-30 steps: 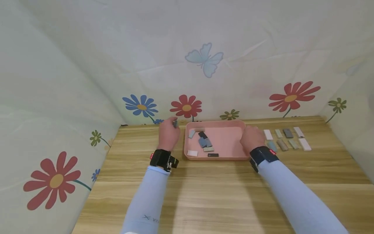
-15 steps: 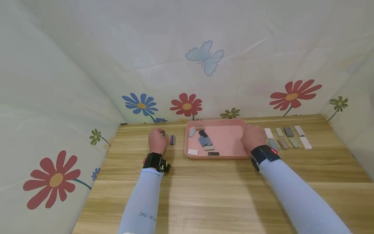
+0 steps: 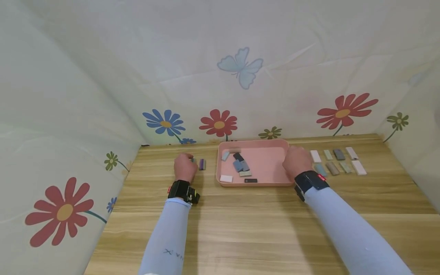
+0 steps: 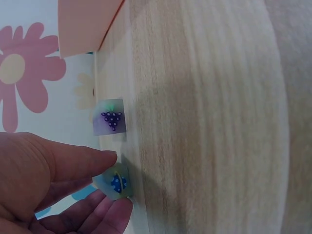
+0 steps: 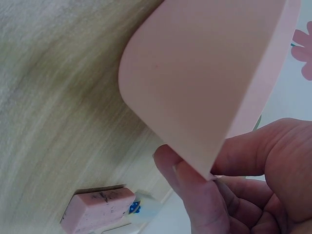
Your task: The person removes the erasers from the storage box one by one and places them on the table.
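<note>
My left hand point(image 3: 185, 168) is left of the pink tray point(image 3: 268, 186), down at the table. Its thumb and fingers pinch a small pale green eraser point(image 4: 118, 183) with a blue dotted picture on its end. Beside it stands a purple eraser point(image 4: 109, 117) with a grape picture, also visible in the head view point(image 3: 202, 164). My right hand point(image 3: 297, 164) grips the tray's right rim, with the thumb on one side and curled fingers on the other in the right wrist view. Several erasers lie in the tray's left half, among them a white one point(image 3: 226, 178) and a black one point(image 3: 251, 180).
Right of the tray, several erasers lie in two rows, including a white block point(image 3: 359, 167) and a dark grey one point(image 3: 338, 154). A pinkish eraser with black marks point(image 5: 97, 209) lies near my right hand. A flower-printed curtain point(image 3: 275, 95) borders the wooden table point(image 3: 240, 229).
My left hand has moved left and toward me with the green eraser, and the purple eraser now shows beside it. My right hand has stayed at the tray rim.
</note>
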The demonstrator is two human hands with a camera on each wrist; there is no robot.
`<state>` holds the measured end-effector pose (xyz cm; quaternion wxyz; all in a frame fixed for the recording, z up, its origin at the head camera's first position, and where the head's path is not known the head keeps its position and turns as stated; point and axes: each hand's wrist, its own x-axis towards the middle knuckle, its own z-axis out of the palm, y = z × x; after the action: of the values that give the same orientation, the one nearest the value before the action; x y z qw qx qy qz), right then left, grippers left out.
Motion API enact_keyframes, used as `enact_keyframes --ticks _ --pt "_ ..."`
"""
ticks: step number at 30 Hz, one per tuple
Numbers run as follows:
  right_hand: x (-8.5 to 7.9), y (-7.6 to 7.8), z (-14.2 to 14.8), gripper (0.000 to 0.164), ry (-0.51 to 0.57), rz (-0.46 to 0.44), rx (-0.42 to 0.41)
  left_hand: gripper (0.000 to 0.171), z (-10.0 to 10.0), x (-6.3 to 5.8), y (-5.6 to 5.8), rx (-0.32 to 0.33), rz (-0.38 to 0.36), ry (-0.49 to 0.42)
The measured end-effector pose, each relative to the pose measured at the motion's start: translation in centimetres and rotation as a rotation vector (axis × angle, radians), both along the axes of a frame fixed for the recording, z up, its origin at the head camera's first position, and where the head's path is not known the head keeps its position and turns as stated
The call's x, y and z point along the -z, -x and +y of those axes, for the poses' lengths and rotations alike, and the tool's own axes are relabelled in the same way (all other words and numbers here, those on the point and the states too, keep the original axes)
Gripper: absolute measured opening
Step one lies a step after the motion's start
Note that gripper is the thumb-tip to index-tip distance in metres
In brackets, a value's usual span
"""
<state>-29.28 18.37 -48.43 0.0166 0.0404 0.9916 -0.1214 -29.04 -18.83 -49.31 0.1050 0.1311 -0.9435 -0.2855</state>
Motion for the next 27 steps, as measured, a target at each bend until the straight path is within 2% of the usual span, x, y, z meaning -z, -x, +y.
enact_keyframes --ticks 11,16,18,21,24,27 --pt "-0.2 0.0 -0.1 0.023 -0.013 -0.011 -0.001 0.032 0.3 0.3 0.0 -0.028 -0.027 0.059" --pt "-0.2 0.0 -0.1 0.024 -0.017 -0.026 0.0 0.033 1.1 -0.6 -0.1 -0.016 0.01 0.108" --pt "-0.2 0.1 0.0 0.024 -0.017 -0.026 0.0 0.035 1.7 -1.4 0.0 0.022 0.051 0.11" --pt "-0.2 0.1 0.1 0.026 -0.02 -0.021 -0.004 0.039 3.2 -2.6 0.2 0.116 0.099 0.106" --pt "-0.2 0.1 0.1 0.027 -0.018 -0.019 -0.004 0.043 5.1 -3.6 0.2 0.232 0.063 0.078" --pt "-0.2 0.0 0.0 0.027 -0.014 -0.02 -0.006 0.047 7.4 -4.2 -0.2 0.351 -0.021 0.044"
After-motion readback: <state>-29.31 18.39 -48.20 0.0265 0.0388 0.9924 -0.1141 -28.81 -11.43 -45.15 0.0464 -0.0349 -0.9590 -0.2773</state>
